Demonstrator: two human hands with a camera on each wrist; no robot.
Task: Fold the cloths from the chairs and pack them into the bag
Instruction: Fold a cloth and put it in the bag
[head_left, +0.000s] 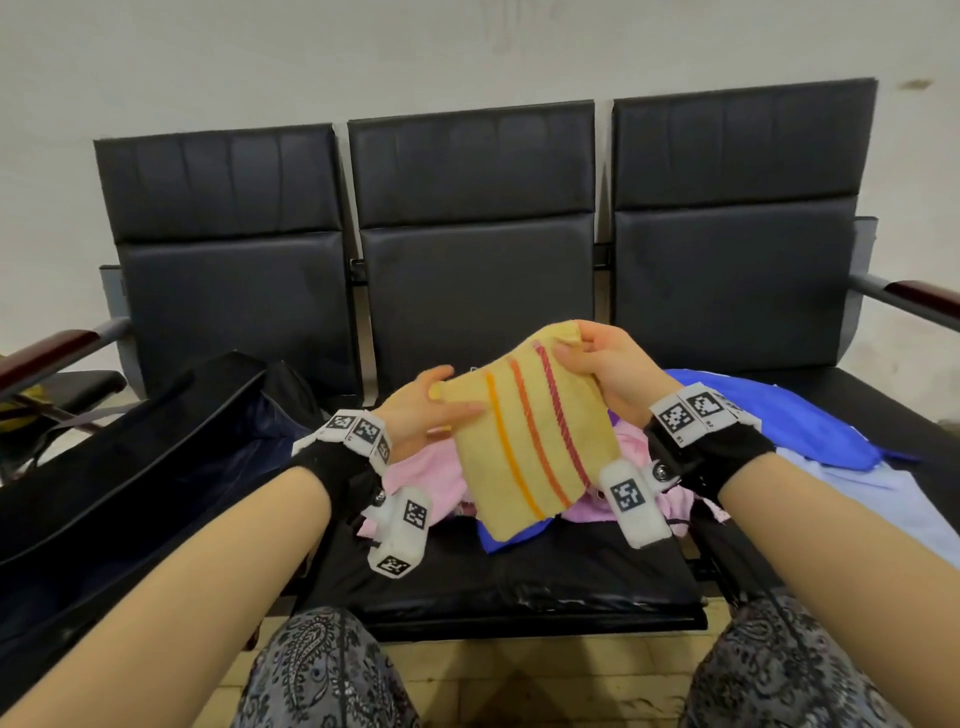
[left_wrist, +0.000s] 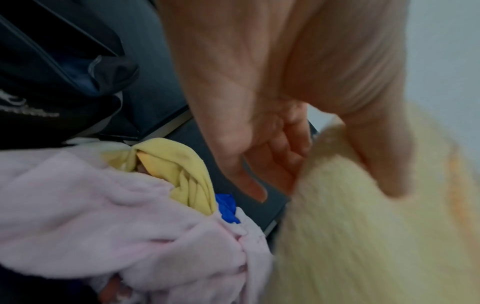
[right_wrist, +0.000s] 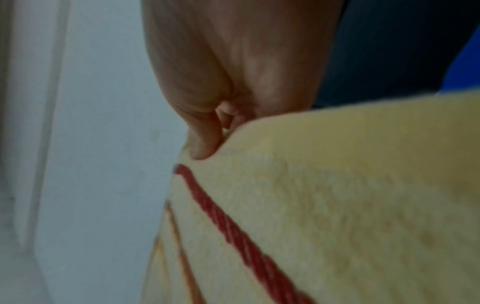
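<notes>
— Yellow towel (head_left: 524, 431) with three stripes, held up over the middle chair seat (head_left: 498, 577): who has it?
— Both hands. From the head view, the left hand (head_left: 426, 410) pinches the towel's left edge, thumb on top and fingers fairly straight beneath. The right hand (head_left: 602, 369) grips the top right corner, fingers curled round it.
— And the bag?
— The bag (head_left: 130, 467) lies open on the seat left of the towel. A pink cloth (head_left: 426, 478) sits under the towel, a blue cloth (head_left: 810, 421) to its right.
— Left wrist view?
— The thumb (left_wrist: 384, 156) presses on the towel (left_wrist: 363, 236); most fingers are hidden behind it. Below lies the pink cloth (left_wrist: 103, 216) with another yellow cloth (left_wrist: 187, 176).
— Right wrist view?
— Blurred. The thumb (right_wrist: 202, 135) presses into the towel (right_wrist: 337, 205) edge; the fingers are hidden.
</notes>
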